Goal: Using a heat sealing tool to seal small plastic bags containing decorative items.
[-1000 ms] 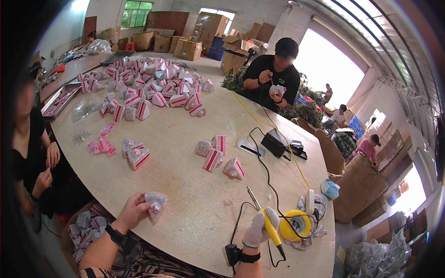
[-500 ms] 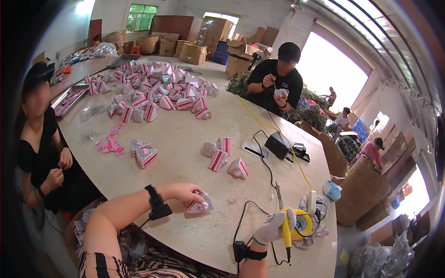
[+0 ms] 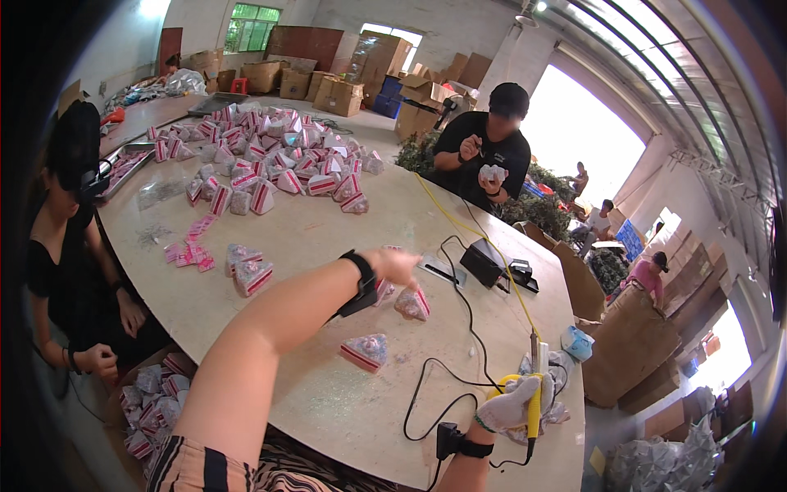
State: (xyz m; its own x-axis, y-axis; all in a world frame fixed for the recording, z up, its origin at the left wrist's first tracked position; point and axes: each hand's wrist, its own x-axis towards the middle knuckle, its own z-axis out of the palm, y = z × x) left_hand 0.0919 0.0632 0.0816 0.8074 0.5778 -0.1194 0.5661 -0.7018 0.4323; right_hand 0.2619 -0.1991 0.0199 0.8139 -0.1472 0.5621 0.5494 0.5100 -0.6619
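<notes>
My bare left hand (image 3: 398, 266) reaches across the table, thumb and fingers apart and slightly blurred, just above a cake-slice-shaped piece (image 3: 412, 304) with a pink stripe. My hand and wrist partly hide other slices beside it. Nearer to me, a similar cake-slice piece (image 3: 364, 353) lies alone among glitter. In a white glove, my right hand (image 3: 512, 403) grips a yellow-handled soldering iron (image 3: 534, 406) by its handle, tip pointing up and away, over a yellow ring-shaped stand partly hidden by the hand.
Many cake-slice pieces (image 3: 279, 156) are heaped at the table's far left; two more (image 3: 252, 277) lie left of my arm. A black box (image 3: 485, 261), cables and a yellow cord run along the right side. One co-worker sits at left, another stands across holding a piece.
My left hand has let go of the near cake-slice piece and moved forward and right to the others. My right hand with the soldering iron has shifted slightly right.
</notes>
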